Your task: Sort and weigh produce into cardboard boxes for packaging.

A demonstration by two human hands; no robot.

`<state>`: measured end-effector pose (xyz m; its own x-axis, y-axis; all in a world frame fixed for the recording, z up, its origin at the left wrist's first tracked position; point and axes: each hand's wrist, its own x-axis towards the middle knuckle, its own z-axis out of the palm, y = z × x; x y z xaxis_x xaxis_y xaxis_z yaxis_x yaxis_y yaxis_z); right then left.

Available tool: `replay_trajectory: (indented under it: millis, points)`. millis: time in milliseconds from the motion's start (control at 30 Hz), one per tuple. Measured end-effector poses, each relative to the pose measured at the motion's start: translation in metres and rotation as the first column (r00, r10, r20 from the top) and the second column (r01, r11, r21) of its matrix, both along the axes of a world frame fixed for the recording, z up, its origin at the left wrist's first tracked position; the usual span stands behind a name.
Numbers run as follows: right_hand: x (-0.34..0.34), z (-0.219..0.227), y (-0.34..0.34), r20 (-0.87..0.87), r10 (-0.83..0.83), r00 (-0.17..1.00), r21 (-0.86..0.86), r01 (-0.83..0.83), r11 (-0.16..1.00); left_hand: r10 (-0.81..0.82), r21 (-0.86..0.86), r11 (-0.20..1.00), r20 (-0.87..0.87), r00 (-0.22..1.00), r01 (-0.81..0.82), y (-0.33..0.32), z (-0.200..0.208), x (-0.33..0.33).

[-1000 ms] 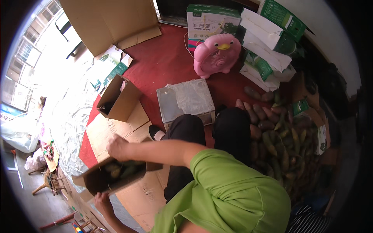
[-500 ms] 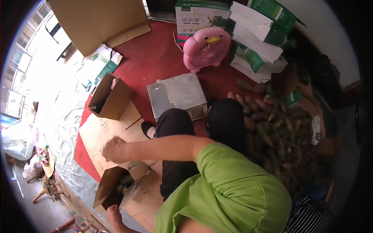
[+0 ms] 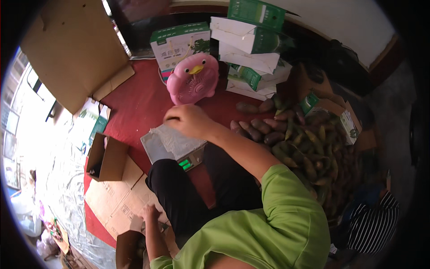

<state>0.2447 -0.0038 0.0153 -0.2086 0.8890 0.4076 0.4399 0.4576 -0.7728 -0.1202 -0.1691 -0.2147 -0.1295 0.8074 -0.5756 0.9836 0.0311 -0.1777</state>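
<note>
My right hand (image 3: 187, 120) hovers over a grey scale (image 3: 172, 145) covered with clear plastic, its fingers loosely curled and nothing seen in them. A green display lights the scale's front edge. My left hand (image 3: 150, 211) is low at my left side and grips the flap of a brown cardboard box (image 3: 127, 246), whose contents are hidden at the frame's edge. I sit on the floor in black trousers and a green shirt.
A heap of green and purple oblong fruit (image 3: 304, 148) lies to my right. A pink bird-shaped fan (image 3: 193, 80) stands beyond the scale. Green-and-white cartons (image 3: 251, 49) are stacked at the back. An open empty box (image 3: 107, 158) and flattened cardboard (image 3: 121, 201) lie on the left. A person in a striped top (image 3: 374, 219) sits at the lower right.
My right hand has left the fruit-filled box at my lower left and swung up and right to above the scale. The box has sunk toward the bottom edge.
</note>
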Motion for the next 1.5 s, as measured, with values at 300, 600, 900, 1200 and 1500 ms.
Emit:
replay_trajectory:
  millis: [300,600,900,1200,1500]
  points:
    - [0.154,-0.059,0.0,0.014,-0.401,0.916,-0.09,0.401,0.912,-0.314,-0.544,0.837,-0.387,0.867,0.06,-0.092,-0.096,-0.052]
    - [0.291,-0.023,0.053,-0.346,-0.674,0.653,-0.435,0.525,0.732,-0.067,-0.489,0.87,-0.255,0.965,-0.068,-0.072,-0.044,-0.012]
    - [0.389,0.042,0.153,-0.544,-0.689,0.479,-0.399,0.575,0.715,0.025,0.526,0.53,0.774,0.632,-0.665,0.082,0.031,-0.023]
    - [0.429,0.055,0.229,-0.621,-0.636,0.458,-0.445,0.462,0.768,-0.422,0.661,0.489,0.75,0.509,-0.569,0.208,0.211,0.17]
    - [0.423,0.073,0.236,-0.823,-0.488,0.29,-0.425,0.256,0.868,-0.559,0.684,0.695,0.708,0.431,-0.222,0.217,0.201,0.254]
